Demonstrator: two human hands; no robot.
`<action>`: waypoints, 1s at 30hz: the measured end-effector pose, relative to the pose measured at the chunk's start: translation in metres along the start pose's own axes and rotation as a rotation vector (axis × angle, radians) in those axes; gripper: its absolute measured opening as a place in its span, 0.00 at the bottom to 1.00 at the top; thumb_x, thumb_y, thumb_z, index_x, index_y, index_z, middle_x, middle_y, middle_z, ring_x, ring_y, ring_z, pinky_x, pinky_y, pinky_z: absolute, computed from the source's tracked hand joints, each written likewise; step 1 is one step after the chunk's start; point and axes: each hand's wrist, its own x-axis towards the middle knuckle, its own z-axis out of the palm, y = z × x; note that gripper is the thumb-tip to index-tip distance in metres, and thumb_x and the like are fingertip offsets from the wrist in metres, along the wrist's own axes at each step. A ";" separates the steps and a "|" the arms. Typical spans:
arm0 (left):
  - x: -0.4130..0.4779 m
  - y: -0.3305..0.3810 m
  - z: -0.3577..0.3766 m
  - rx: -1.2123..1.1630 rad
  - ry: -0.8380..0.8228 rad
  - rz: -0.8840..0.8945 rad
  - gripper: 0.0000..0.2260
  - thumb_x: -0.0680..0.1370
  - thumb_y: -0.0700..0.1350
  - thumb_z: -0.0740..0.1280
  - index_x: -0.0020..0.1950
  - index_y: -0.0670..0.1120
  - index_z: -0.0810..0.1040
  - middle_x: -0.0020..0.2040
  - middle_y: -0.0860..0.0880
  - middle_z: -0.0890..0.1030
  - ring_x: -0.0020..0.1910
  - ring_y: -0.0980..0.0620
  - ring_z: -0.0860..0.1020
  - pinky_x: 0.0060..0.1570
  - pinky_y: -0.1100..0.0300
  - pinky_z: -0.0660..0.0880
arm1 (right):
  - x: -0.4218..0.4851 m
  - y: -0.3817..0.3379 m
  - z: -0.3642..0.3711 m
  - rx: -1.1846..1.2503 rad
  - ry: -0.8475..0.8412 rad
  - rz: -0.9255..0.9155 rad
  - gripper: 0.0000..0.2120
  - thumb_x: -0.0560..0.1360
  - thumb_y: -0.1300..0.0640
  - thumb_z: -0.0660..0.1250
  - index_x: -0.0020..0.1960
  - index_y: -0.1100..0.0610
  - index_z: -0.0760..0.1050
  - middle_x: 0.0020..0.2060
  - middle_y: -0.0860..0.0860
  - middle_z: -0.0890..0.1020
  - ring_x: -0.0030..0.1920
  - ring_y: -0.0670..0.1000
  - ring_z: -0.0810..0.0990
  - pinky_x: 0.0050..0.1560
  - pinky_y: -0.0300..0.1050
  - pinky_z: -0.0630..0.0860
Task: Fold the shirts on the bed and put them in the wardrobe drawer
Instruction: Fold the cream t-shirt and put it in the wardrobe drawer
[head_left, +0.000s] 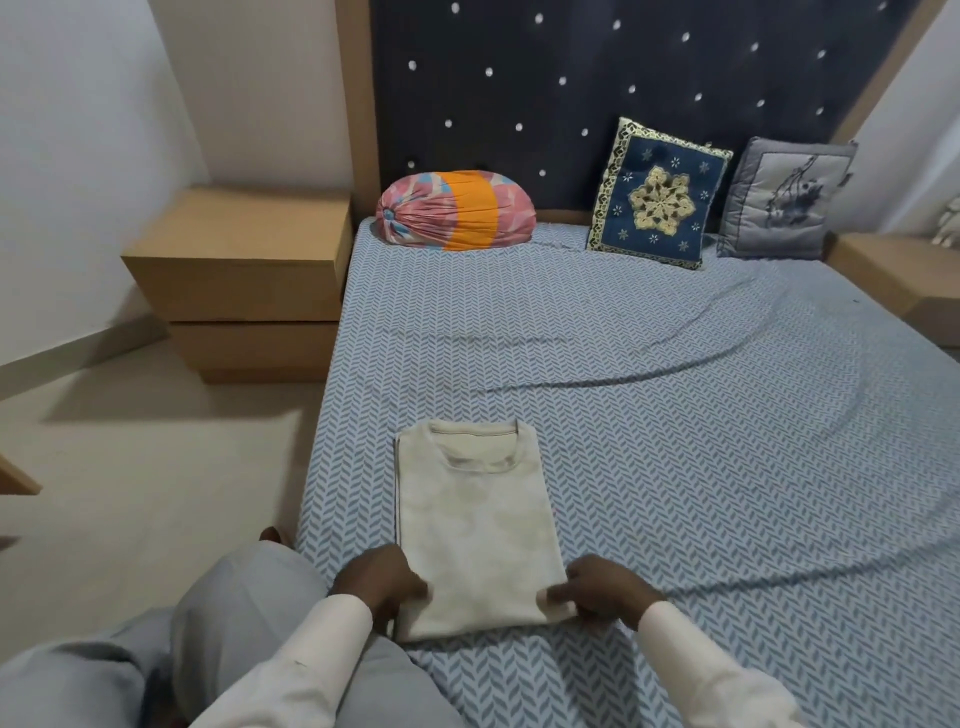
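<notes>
Fingers of the left hand (379, 582) curl round the lower left edge of the folded cream shirt (478, 525), while the right hand (602, 590) pinches its lower right corner. The shirt lies flat at lower centre on the blue-patterned bed (675, 415), collar pointing away. At the upper frame, a pink-and-orange bolster (457, 210), a blue cushion (657, 200) and a grey cushion (784, 200) rest by the dark headboard (571, 78).
</notes>
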 end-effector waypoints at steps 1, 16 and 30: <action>0.004 0.001 -0.004 -0.039 0.080 -0.014 0.19 0.71 0.55 0.72 0.54 0.45 0.76 0.52 0.43 0.82 0.48 0.44 0.82 0.43 0.59 0.77 | 0.008 -0.004 -0.003 -0.033 0.079 -0.013 0.16 0.70 0.44 0.75 0.39 0.56 0.75 0.27 0.51 0.78 0.26 0.48 0.77 0.27 0.37 0.71; 0.071 0.035 -0.047 -0.440 0.519 0.049 0.08 0.75 0.46 0.69 0.43 0.40 0.80 0.46 0.42 0.83 0.48 0.41 0.80 0.44 0.55 0.73 | 0.106 -0.083 -0.045 0.273 0.545 -0.175 0.06 0.75 0.54 0.69 0.43 0.56 0.76 0.40 0.53 0.80 0.43 0.53 0.77 0.41 0.44 0.67; 0.095 0.021 -0.051 -0.634 0.555 -0.078 0.05 0.74 0.47 0.70 0.45 0.48 0.84 0.50 0.47 0.84 0.52 0.42 0.80 0.49 0.57 0.74 | 0.136 -0.091 -0.048 0.516 0.506 -0.155 0.05 0.74 0.55 0.68 0.48 0.52 0.81 0.44 0.49 0.82 0.41 0.50 0.79 0.34 0.36 0.70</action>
